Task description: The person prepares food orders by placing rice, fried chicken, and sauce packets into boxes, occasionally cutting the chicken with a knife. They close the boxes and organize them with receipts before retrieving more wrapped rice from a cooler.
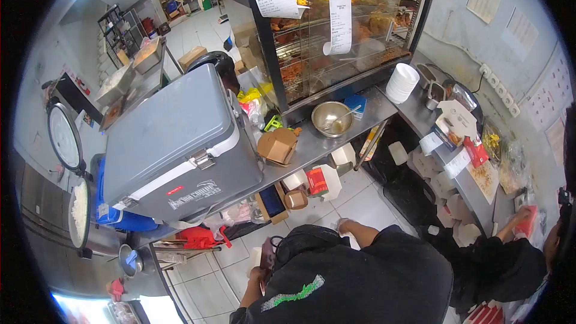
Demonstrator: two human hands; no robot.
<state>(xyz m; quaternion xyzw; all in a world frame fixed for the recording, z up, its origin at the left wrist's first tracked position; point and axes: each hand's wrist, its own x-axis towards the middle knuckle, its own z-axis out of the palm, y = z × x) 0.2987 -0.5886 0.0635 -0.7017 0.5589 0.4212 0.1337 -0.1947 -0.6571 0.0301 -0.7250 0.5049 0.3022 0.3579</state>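
My left hand is low in the head view, beside my black shirt with green lettering. Its fingers are curled near a small pale piece and a brownish flat edge; what exactly they hold is too small to make out. My right hand does not show; the shirt covers that side. Ahead of my body, below the counter, are a red and white takeaway box and a small brown box. On the steel counter above stand a brown carton and a metal bowl with a utensil in it.
A large grey cool box fills the left counter. Behind the bowl stands a glass food warmer with receipts hanging on it. At right, a co-worker's hands hold a red packet, near a stack of white bowls and takeaway boxes.
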